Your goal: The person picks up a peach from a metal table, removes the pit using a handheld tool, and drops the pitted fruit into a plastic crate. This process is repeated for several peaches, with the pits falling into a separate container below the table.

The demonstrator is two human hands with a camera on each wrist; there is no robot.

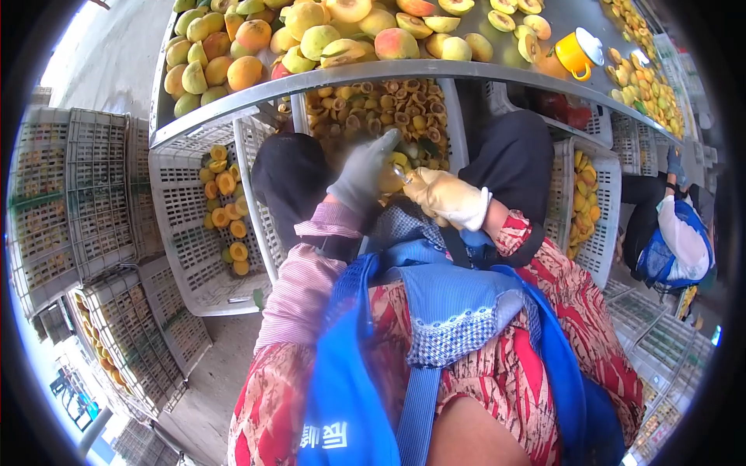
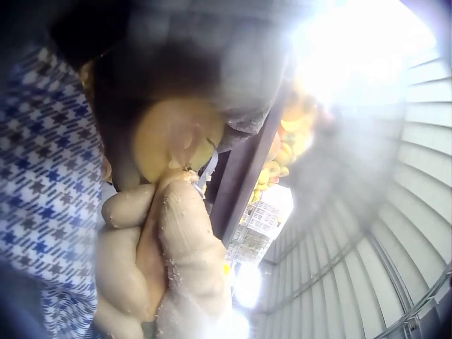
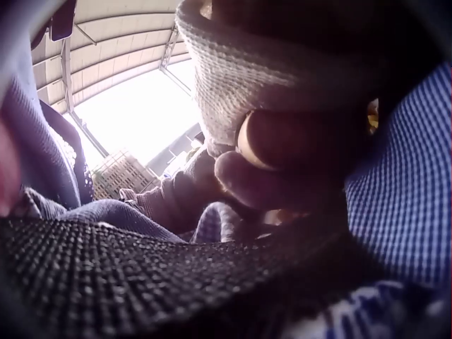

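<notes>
My left hand [image 1: 364, 175], in a grey glove, holds a yellow peach half [image 2: 159, 141] over the crate between the knees. The cut face with its stone area shows in the left wrist view. My right hand [image 1: 449, 198], in a cream glove, grips a small pitting tool by its tan handle [image 2: 150, 265]. Its thin metal tip [image 2: 210, 171] is right at the middle of the cut face. In the right wrist view, the handle's rounded end [image 3: 252, 140] sticks out below the glove cuff [image 3: 233, 85]. Much of the left hand is dark and blurred in the left wrist view.
A metal-edged table [image 1: 388, 71] holds peaches [image 1: 252, 35], halves and a yellow mug [image 1: 573, 56]. Below it, a crate [image 1: 457, 116] contains cut halves [image 1: 373, 109]. Crates flank both knees, with more stacked at left [image 1: 74, 194]. Another person [image 1: 676, 229] sits at right.
</notes>
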